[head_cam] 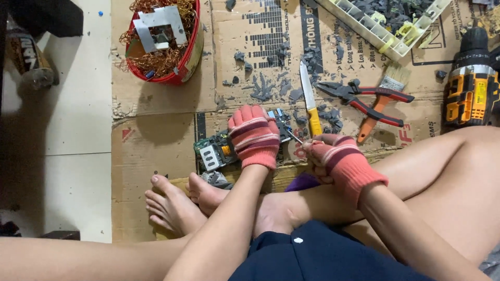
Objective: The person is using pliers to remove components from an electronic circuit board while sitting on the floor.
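Observation:
I sit cross-legged on flattened cardboard point(156, 151). My left hand point(254, 136), in a pink striped knit glove, presses down on a green circuit board point(214, 151) with white and orange parts. My right hand point(337, 160), gloved the same way, is closed around a thin metal tool point(295, 137) whose tip points at the board's right end. My bare feet point(177, 200) lie just below the board.
A yellow-handled knife point(310, 101), red-handled pliers point(364, 99) and an orange-handled paintbrush point(383, 99) lie beyond my hands. A yellow and black cordless drill point(471, 83) is at far right. A red tub point(164, 39) holds copper wire. A white compartment tray point(385, 23) holds grey fragments.

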